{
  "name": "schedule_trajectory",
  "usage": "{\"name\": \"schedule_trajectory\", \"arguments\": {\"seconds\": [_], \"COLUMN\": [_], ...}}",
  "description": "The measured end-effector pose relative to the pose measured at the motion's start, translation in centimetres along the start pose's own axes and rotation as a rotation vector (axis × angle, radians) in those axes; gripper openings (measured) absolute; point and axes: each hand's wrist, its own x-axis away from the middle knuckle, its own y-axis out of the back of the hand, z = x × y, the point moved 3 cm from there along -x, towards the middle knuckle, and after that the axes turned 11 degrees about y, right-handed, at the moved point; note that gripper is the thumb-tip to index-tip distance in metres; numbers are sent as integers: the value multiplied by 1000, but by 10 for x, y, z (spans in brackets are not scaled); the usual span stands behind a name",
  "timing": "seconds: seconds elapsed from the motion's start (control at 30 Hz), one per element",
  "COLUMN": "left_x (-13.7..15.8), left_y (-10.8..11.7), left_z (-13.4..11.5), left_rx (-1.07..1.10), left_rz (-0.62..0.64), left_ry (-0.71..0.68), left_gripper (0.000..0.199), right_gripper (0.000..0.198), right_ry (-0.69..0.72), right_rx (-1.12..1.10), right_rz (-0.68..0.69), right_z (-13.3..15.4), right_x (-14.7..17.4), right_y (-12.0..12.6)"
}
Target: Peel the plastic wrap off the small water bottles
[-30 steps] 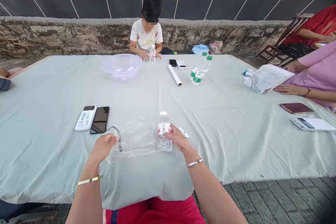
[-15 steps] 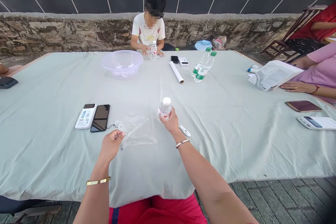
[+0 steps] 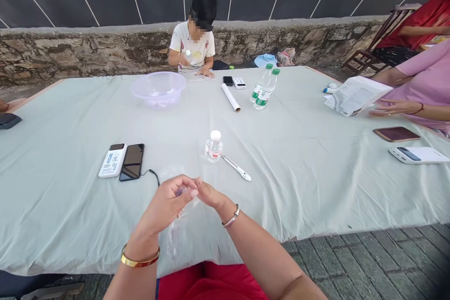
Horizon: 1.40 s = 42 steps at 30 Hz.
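Both hands meet just above the near edge of the tabletop (image 3: 316, 173): the left hand (image 3: 165, 208) is curled with its fingertips pinching a clear plastic bag (image 3: 176, 234), and the right hand (image 3: 211, 195) closes on the same bag from the other side, fingertips touching the left's. The bag hangs crumpled below the hands (it is see-through and hard to trace). At 12 o'clock from the hands, a small water bottle (image 3: 213, 146) with a white cap stands upright on the cloth, free of either hand. Just beside it, at about 4 o'clock from the bottle, lies a white pen-like tool (image 3: 236, 168). At 10 o'clock from the hands, a black phone (image 3: 132, 161) and a white power bank (image 3: 112, 160) lie side by side, a cable trailing from the phone.
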Motion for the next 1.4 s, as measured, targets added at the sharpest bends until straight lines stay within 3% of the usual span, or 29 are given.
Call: {"name": "schedule_trajectory", "arguments": {"seconds": [0.1,0.17,0.23,0.3,0.37,0.47,0.57,0.63,0.73,0.83,0.93,1.0,1.1,1.17,1.23,1.3,1.4], "left_x": [0,-5,-10,-15,-18,-14,-10,-13,-26,-39,-43,-42,-43,-43,-44,-46,-52], "left_y": [35,57,70,73,67,52,42,42,48,45,35,27,19,16,11,6,0], "left_z": [-3,3,12,24,37,51,56,54,51,47,40,35,39,47,54,57,56], "left_rx": [67,1,-147,-280,-353,-365,-193,89,586,758,448,97,-190,-104,136,386,572], "left_rz": [-302,-508,-602,-527,-320,-5,204,211,-28,-349,-642,-675,-450,-235,-71,-19,-94], "left_ry": [-96,-147,-155,-123,-62,19,-4,-60,-115,-91,-123,-197,-207,-133,-55,6,24], "left_gripper": [30,28,31,39,43,38,35,38,39,35,27,19,12,19,30,37,39], "right_gripper": [79,56,28,15,16,15,17,19,22,13,7,9,21,23,19,23,29], "right_ry": [-192,-319,-396,-435,-442,-386,-326,-302,-316,-361,-352,-294,-180,-135,-121,-125,-167], "right_rx": [-62,92,302,405,409,450,575,645,705,854,1064,1126,1012,859,721,599,420], "right_rz": [185,250,254,212,110,-165,-410,-485,-390,-181,65,140,-59,-300,-513,-666,-824], "right_z": [-11,-16,-13,-3,11,29,27,16,-8,-21,-14,0,23,27,17,-1,-31], "right_x": [12,24,34,40,40,35,30,30,30,28,23,20,14,11,8,5,4], "right_y": [-9,-8,0,13,29,53,68,68,53,26,-1,-9,0,15,27,31,24]}}
